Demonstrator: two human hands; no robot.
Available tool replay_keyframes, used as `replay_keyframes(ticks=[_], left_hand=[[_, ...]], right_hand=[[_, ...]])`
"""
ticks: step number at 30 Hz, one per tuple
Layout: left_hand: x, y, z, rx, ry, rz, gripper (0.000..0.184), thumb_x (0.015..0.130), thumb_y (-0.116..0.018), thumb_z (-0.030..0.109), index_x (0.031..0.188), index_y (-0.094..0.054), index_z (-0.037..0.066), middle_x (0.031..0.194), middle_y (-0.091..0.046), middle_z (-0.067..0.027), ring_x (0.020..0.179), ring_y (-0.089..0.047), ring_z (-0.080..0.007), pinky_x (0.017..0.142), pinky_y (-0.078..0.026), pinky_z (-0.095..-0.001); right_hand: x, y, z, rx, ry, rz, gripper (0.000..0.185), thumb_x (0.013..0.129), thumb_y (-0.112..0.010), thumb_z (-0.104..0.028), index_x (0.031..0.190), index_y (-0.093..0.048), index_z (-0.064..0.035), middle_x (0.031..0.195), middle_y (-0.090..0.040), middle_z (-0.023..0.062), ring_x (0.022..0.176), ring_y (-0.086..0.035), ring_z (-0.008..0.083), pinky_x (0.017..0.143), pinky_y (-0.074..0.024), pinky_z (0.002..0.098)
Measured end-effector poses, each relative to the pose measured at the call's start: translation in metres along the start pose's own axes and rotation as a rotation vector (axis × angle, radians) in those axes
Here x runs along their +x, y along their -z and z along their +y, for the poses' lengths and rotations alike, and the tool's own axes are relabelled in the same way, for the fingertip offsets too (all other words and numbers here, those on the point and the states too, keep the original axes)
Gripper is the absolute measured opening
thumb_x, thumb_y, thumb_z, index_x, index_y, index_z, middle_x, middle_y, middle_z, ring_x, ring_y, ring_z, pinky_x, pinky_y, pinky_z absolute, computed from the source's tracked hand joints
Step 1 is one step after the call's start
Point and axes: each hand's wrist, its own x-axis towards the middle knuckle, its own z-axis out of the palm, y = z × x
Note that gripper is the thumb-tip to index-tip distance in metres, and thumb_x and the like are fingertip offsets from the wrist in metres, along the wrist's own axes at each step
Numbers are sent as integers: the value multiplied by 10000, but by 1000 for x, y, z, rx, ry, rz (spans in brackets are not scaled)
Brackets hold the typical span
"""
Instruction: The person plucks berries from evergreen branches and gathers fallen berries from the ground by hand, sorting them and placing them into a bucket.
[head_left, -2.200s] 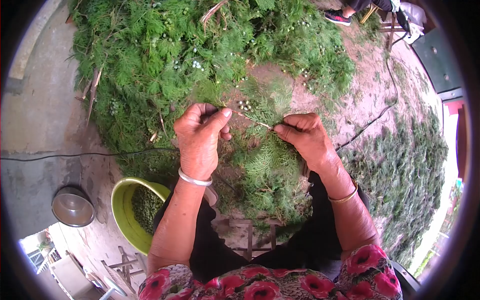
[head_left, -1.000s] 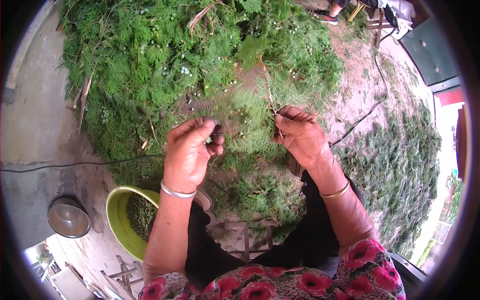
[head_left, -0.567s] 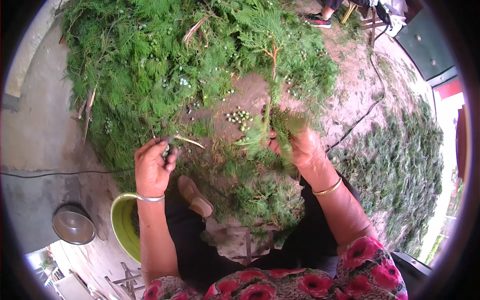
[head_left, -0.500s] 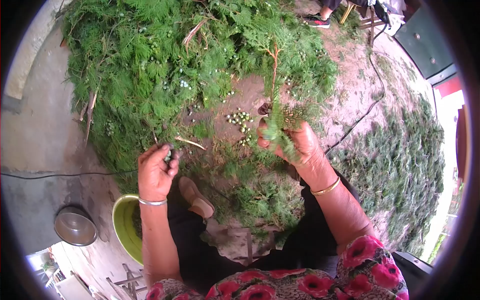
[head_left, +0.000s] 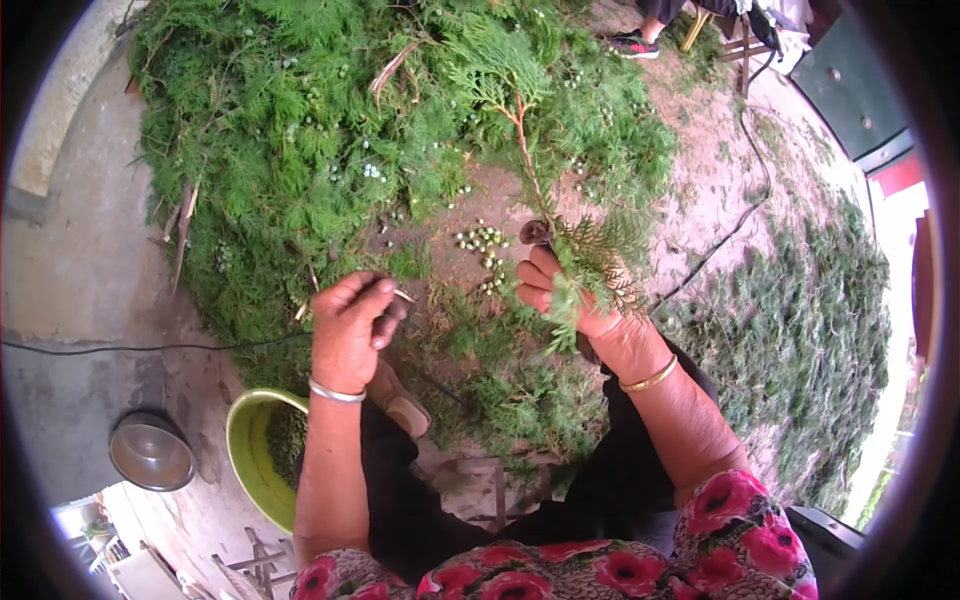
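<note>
My right hand (head_left: 575, 290) is closed round a leafy green sprig (head_left: 530, 165), whose reddish stem points up and whose fronds partly cover the fingers. On the left, my left hand (head_left: 355, 320) has its fingers curled together; what they hold, if anything, is too small to make out. A pale twig shows just beyond its fingertips. Between the hands and a little above them, a small heap of green berries (head_left: 484, 242) lies on the ground. Below my left hand stands a green bucket (head_left: 250, 455) with green berries inside, partly hidden by my forearm.
A large pile of green branches (head_left: 290, 150) spreads across the upper left. More greenery (head_left: 790, 340) covers the ground at right. A metal bowl (head_left: 152, 452) sits at lower left. Black cords run along the ground. At the top right is another person's shoe (head_left: 634, 44).
The hands have come apart since the earliest frame, uncovering the berry heap. Lately my left hand has shifted right and up, while the sprig in my right hand has tilted left at its top.
</note>
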Motion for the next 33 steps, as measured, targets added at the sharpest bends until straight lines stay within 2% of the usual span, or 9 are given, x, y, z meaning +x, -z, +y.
replay_keyframes(ticks=[2,4,12,14,15,17,23,26,33], left_hand=[[-5,14,4,10,-5,145,118,819,-614,45,890,-586,-44,677,-565,-78,483,-458,-92,380,-282,-187],[-14,40,8,19,-28,218,95,796,-619,3,866,-593,-56,668,-587,-98,451,-459,-87,373,-298,-187],[-111,207,-23,811,245,536,38,796,-576,-9,834,-571,-14,741,-594,-113,589,-564,-172,480,-429,-289],[-135,207,-36,1854,336,561,166,757,-640,6,896,-556,-28,906,-590,-200,796,-596,-310,675,-478,-421],[-133,197,-33,1855,321,560,166,757,-640,6,896,-556,-28,906,-590,-200,796,-596,-310,675,-478,-421],[-133,164,-21,1808,-94,638,325,700,-690,9,987,-544,-39,1044,-546,-250,954,-533,-402,825,-421,-505],[-66,-34,-1,386,-231,87,291,781,-614,-59,1069,-579,-41,954,-635,-116,802,-619,-149,700,-538,-261],[-39,-84,-38,475,-655,32,289,823,-581,-33,1109,-542,-8,978,-598,-55,779,-588,-130,628,-509,-269],[-28,-85,-45,-301,79,111,224,806,-585,6,1025,-595,48,873,-646,-43,602,-574,-120,415,-389,-238]], right_hand=[[-1,-5,-5,-70,-14,47,239,877,-510,-177,1064,-584,-45,971,-632,130,898,-619,244,654,-524,393],[-4,-14,-5,-376,93,312,185,864,-523,-261,873,-574,-83,739,-535,33,724,-439,167,623,-363,297],[1,-51,-2,-737,261,378,83,879,-599,-159,823,-569,-105,749,-518,-43,677,-474,86,592,-410,257],[-6,-62,-4,-639,171,281,56,862,-616,-118,822,-583,-99,794,-560,-43,705,-508,87,614,-411,242],[-4,-59,3,-600,236,302,43,853,-623,-95,831,-587,-90,825,-582,-34,739,-525,87,628,-408,236],[-4,-39,1,-558,248,255,43,836,-628,-40,856,-593,-57,877,-628,-5,834,-565,100,681,-411,228],[-2,-54,26,-487,152,407,27,844,-621,-47,838,-614,-72,795,-596,-30,780,-541,81,710,-408,244],[-2,-53,40,-554,26,504,61,855,-620,-84,804,-624,-50,752,-587,-15,648,-530,88,633,-424,266],[-10,-57,47,-928,30,642,195,862,-555,-112,817,-591,73,705,-607,147,595,-597,250,539,-466,366]])
